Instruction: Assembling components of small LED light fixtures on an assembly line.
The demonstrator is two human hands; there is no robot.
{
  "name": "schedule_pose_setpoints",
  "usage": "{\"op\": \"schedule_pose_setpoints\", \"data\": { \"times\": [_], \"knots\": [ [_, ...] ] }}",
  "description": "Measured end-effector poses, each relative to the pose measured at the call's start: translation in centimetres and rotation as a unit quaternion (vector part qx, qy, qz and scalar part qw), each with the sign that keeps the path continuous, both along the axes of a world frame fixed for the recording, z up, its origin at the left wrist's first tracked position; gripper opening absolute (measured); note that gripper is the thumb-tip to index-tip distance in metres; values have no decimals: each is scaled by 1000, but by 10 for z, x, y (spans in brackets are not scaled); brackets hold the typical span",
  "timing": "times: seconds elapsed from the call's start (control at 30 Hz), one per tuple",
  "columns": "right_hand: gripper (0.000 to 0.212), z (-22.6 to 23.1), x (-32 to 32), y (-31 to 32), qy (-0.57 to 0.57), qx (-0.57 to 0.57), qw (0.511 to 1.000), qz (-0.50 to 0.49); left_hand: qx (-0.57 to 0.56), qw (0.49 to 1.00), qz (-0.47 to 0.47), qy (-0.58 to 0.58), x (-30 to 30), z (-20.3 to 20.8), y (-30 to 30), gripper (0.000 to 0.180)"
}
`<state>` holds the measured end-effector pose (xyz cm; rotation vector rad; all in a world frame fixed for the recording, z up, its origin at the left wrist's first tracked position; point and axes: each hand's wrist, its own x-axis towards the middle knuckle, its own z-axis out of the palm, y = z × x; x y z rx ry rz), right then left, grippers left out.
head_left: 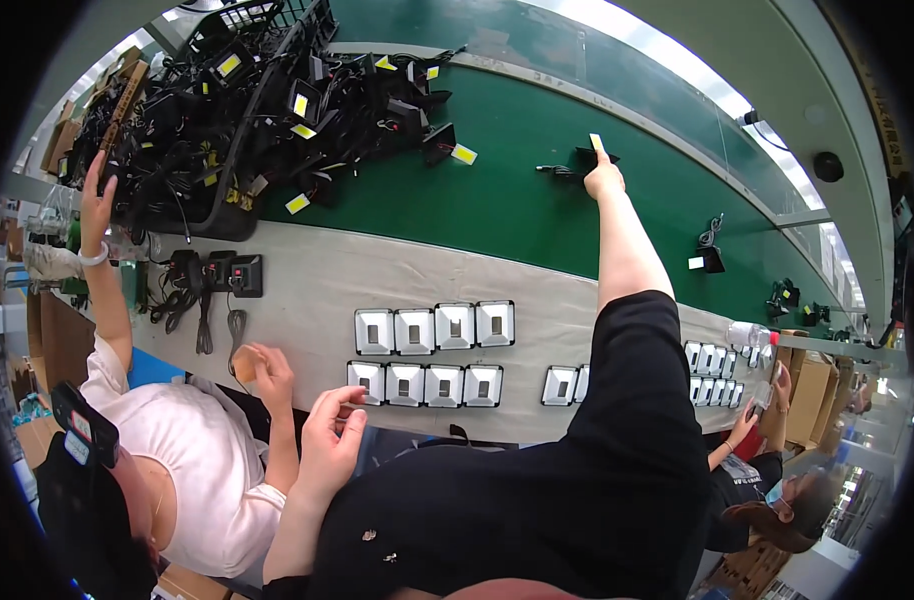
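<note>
My right arm reaches far out over the green belt [537,130]. There my right hand [605,180] is closed on a small black lamp housing [586,157] with a yellow-and-white face and a dark cable trailing left. My left hand [331,438] hovers at the near edge of the cloth-covered bench, fingers loosely curved and apart, with nothing in it. Just beyond its fingertips stand two rows of white square reflector frames [414,332], each with a small rectangular opening. Part of another group of frames [560,385] is hidden by my right sleeve.
A black basket [239,205] heaped with cabled lamps stands far left, with more lamps [397,115] piled beside it. A co-worker in white [207,470] reaches to the basket. Black cabled boxes [247,276] lie nearby. Another person [747,490] sits at right, near a clear bottle [747,335].
</note>
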<state>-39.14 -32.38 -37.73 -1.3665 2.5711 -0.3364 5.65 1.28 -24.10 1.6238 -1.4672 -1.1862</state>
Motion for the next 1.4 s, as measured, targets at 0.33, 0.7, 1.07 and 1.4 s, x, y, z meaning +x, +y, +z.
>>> {"op": "schedule_pose_setpoints", "data": {
  "times": [0.33, 0.7, 1.07, 1.4],
  "knots": [
    [13, 83, 46, 112, -117, -339, 888, 287, 4, 993, -64, 99, -53, 35, -35, 32],
    [21, 266, 111, 296, -39, -436, 695, 571, -2, 910, -149, 388, -131, 150, -42, 64],
    [19, 324, 119, 371, -393, -319, 717, 480, -86, 877, -144, 451, -148, 189, 18, 51],
    [19, 312, 145, 381, -384, -324, 738, 451, -220, 876, -76, 423, -161, 192, 29, 50]
  ]
}}
